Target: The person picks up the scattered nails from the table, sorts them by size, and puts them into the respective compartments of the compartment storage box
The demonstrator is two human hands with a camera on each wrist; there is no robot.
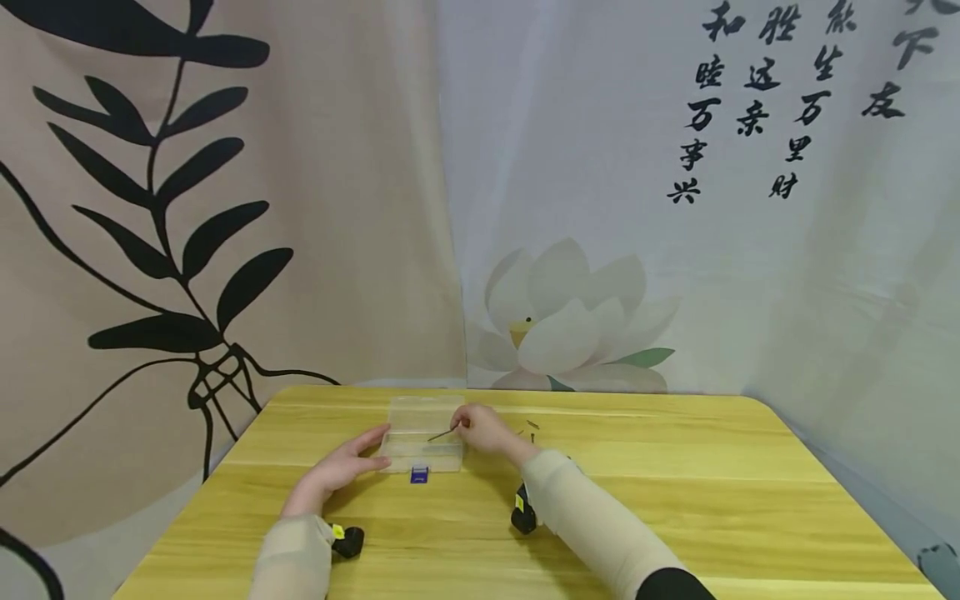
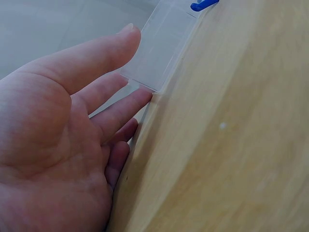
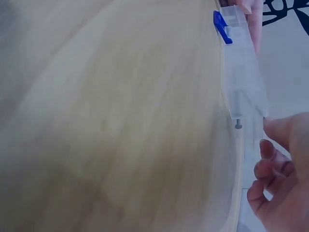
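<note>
At the far left, dark printed leaves (image 1: 150, 332) are shown on a hanging cloth (image 1: 360, 208). The left forearm is covered by a pale sleeve (image 1: 292, 558), and a black device (image 1: 348, 543) with a yellow label is worn at the wrist. The left hand (image 1: 337, 468) is set against the left end of a clear plastic box (image 1: 446, 465); its fingers are loosely extended, the box being touched but not clenched. The box is placed on the yellow wooden table (image 1: 675, 475), between the two hands, with a blue latch (image 1: 419, 475) at its near edge. Above it a thin dark rod (image 1: 441, 436) is held slanting, pinched by the fingertips of the right hand (image 1: 486, 428); whether its lower tip is touching the box cannot be told. Just beyond that hand, small dark pieces (image 1: 532, 425) are scattered on the table. Farther right, a pale printed flower (image 1: 577, 325) and black writing (image 1: 699, 114) are seen on the cloth.
</note>
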